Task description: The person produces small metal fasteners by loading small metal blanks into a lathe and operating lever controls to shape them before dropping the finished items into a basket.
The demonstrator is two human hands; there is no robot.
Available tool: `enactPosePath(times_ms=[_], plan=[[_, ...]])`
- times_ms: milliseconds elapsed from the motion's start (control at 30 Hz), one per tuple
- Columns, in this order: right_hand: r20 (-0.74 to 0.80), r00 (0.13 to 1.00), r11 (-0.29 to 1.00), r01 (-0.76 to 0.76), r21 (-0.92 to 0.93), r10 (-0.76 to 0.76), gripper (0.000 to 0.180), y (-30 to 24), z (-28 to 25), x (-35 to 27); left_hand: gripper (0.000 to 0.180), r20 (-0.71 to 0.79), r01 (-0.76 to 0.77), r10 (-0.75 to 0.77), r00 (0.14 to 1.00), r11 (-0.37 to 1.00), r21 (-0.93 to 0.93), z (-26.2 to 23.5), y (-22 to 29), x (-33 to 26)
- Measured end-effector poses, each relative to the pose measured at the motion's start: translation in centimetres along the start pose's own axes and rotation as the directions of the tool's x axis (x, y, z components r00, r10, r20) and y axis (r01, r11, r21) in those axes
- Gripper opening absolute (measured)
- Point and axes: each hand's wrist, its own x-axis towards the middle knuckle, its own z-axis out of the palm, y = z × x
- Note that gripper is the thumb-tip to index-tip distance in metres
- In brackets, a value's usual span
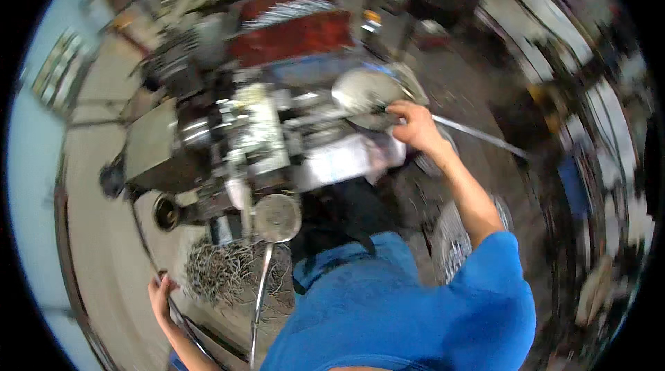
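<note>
At the lower left, my left hand [159, 296] is closed around a long dark bar [143, 236] that slants up toward the machine. My right hand [417, 127] is at the right end of a lathe-like machine [156, 146], beside a round metal dish [364, 90]. Its fingers are bent and pressed together at the dish's right edge; what they hold is blurred. Past this hand, a bright metal rod [478, 135] runs out to the right. A shiny block [256, 125] sits mid-machine, left of a pale sheet [336, 161].
Curled metal shavings [222, 270] are heaped at the lower left, next to a round plate [278, 217] on a shiny pole. More shavings [454, 243] lie below my right arm. Behind the machine, a red tray [291, 38] holds several silvery rods. Shelving [540, 24] lines the right side.
</note>
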Motion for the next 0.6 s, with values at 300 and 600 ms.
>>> enactPosePath(times_ms=[300,600], plan=[[-0.121,0.595,0.449,-0.709,-0.543,0.794,0.026,14.0,-9.4,-29.5,0.040,0.110,0.081,-0.058,0.992,0.973,-0.216,0.9,-3.2,2.3],[0.348,0.592,0.662,-0.468,-0.586,0.727,0.037,12.0,-2.2,-40.1,0.035,0.044,0.143,-0.137,0.990,0.971,-0.193,-0.5,-3.7,3.4]])
